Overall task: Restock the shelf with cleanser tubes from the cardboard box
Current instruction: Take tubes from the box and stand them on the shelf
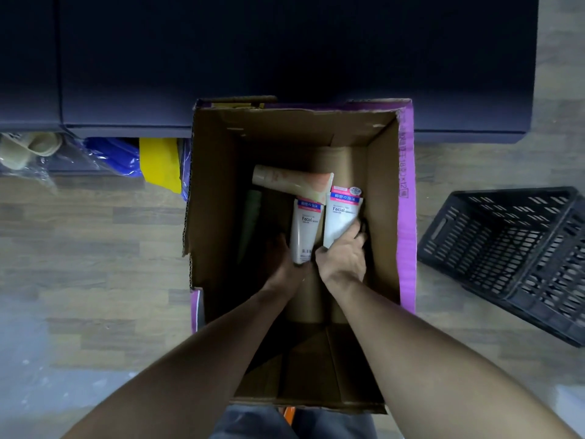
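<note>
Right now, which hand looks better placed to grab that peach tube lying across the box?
Probably the left hand. The peach tube lies toward the left of the cardboard box, above it; the right hand sits farther right. Both already hold white tubes, so either must free up first.

Both forearms bare, extended forward and down, converging. Left hand (286,258) low, in shadow, fingers curled closed around what it grips. Right hand (343,253) just beside it, back of hand up, fingers (356,228) wrapped shut on its own load. Wrists near, apart.
</note>
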Tool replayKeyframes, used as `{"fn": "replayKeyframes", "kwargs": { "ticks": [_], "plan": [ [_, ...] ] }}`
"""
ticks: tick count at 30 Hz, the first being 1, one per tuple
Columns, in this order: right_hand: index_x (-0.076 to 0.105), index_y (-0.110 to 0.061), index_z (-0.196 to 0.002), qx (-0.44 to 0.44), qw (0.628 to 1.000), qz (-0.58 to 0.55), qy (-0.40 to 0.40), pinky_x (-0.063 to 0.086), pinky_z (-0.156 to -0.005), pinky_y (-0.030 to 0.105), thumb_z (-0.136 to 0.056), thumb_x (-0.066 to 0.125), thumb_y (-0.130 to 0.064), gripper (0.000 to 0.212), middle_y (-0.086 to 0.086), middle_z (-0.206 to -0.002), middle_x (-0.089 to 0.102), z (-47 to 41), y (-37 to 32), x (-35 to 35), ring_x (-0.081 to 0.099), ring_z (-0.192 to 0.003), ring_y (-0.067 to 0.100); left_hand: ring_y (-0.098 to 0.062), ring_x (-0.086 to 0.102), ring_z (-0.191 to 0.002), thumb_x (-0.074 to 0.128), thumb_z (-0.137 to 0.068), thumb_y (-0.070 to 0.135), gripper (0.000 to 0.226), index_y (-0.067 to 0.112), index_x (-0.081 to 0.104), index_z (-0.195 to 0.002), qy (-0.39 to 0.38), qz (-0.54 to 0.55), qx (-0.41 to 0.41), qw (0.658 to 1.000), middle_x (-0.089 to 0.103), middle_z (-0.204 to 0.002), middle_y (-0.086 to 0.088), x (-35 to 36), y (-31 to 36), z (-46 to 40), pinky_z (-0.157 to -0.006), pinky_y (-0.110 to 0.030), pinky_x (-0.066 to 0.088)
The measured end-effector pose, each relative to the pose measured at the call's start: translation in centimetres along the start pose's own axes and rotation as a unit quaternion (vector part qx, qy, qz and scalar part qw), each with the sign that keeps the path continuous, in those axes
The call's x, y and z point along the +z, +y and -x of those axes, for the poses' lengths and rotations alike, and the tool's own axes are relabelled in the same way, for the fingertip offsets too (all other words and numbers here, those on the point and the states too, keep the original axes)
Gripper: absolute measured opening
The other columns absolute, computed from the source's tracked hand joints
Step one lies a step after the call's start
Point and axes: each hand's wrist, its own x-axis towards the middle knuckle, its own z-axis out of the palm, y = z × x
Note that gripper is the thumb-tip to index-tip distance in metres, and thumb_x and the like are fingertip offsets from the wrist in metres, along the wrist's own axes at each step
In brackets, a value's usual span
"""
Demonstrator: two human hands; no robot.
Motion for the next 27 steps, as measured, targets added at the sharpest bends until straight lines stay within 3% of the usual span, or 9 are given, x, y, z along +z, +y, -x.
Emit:
{"fn": "replayKeyframes", "kwargs": {
  "ticks": [3, 8, 11, 15, 19, 23, 27],
  "plan": [
    [0.02, -0.011, -0.147, 0.01, 1.0, -0.019, -0.006, 0.047, -0.093, 0.039, -0.077, 0.075, -0.03, 0.092, 0.011, -0.139, 0.038, 0.2, 0.7, 0.3, 0.053, -0.12, 0.033, -0.033, 0.044, -0.132, 0.08, -0.071, 0.047, 0.098, 0.008, 0.033, -0.147, 0.007, 0.007, -0.023, 1.0, 0.043, -0.145, -0.016, 0.6, 0.5, -0.1, -0.106, -0.044, 0.039],
    [0.02, -0.012, -0.149, -0.005, 1.0, -0.03, -0.003, 0.047, -0.093, 0.04, -0.081, 0.073, -0.034, 0.089, 0.011, -0.138, 0.04, 0.4, 1.2, 0.2, 0.054, -0.12, 0.033, -0.031, 0.061, -0.111, 0.08, -0.071, 0.039, 0.078, 0.01, 0.046, -0.134, 0.044, 0.016, -0.004, 0.999, 0.06, -0.123, -0.014, 0.4, 0.7, 0.0, -0.091, -0.043, 0.051],
    [0.014, -0.014, -0.152, -0.028, 0.999, -0.038, 0.008, 0.048, -0.092, 0.04, -0.083, 0.071, -0.031, 0.091, 0.011, -0.138, 0.039, 1.2, 1.0, -0.4, 0.055, -0.116, 0.034, -0.031, 0.059, -0.113, 0.079, -0.073, 0.027, 0.074, 0.009, 0.044, -0.136, 0.035, 0.015, -0.02, 0.999, 0.059, -0.127, -0.014, -0.5, 1.0, 0.3, -0.091, -0.041, 0.051],
    [0.015, -0.017, -0.153, -0.052, 0.996, -0.066, 0.004, 0.049, -0.089, 0.039, -0.082, 0.071, -0.027, 0.091, 0.01, -0.135, 0.038, 3.1, 0.7, -1.5, 0.057, -0.112, 0.035, -0.022, 0.063, -0.088, 0.08, -0.071, 0.023, 0.059, 0.011, 0.05, -0.12, 0.021, 0.008, -0.002, 1.0, 0.065, -0.109, -0.006, -2.9, 1.0, 1.3, -0.066, -0.028, 0.049],
    [0.026, -0.019, -0.147, -0.059, 0.993, -0.103, 0.02, 0.049, -0.081, 0.034, -0.076, 0.072, -0.024, 0.085, 0.006, -0.129, 0.042, 5.5, 0.3, -2.6, 0.059, -0.106, 0.032, -0.025, 0.063, -0.093, 0.078, -0.073, 0.018, 0.062, 0.01, 0.044, -0.124, 0.011, 0.021, 0.032, 0.999, 0.063, -0.109, -0.007, -5.3, 1.5, 2.9, -0.072, -0.028, 0.049],
    [0.034, -0.021, -0.139, -0.07, 0.987, -0.135, 0.044, 0.057, -0.08, 0.045, -0.071, 0.074, -0.023, 0.079, 0.004, -0.123, 0.045, 8.4, -0.7, -4.3, 0.062, -0.099, 0.03, -0.026, 0.063, -0.1, 0.078, -0.068, 0.016, 0.061, 0.01, 0.048, -0.121, 0.024, 0.032, 0.064, 0.997, 0.062, -0.113, -0.008, -7.5, 2.3, 4.8, -0.08, -0.03, 0.051],
    [0.038, -0.022, -0.131, -0.098, 0.981, -0.152, 0.07, 0.059, -0.074, 0.046, -0.069, 0.077, -0.026, 0.074, 0.002, -0.117, 0.045, 10.8, -1.6, -6.1, 0.066, -0.092, 0.029, -0.026, 0.062, -0.104, 0.077, -0.069, 0.024, 0.06, 0.014, 0.046, -0.119, 0.047, 0.007, 0.097, 0.994, 0.061, -0.116, -0.006, -9.4, 2.9, 7.0, -0.081, -0.032, 0.048]
  ]
}}
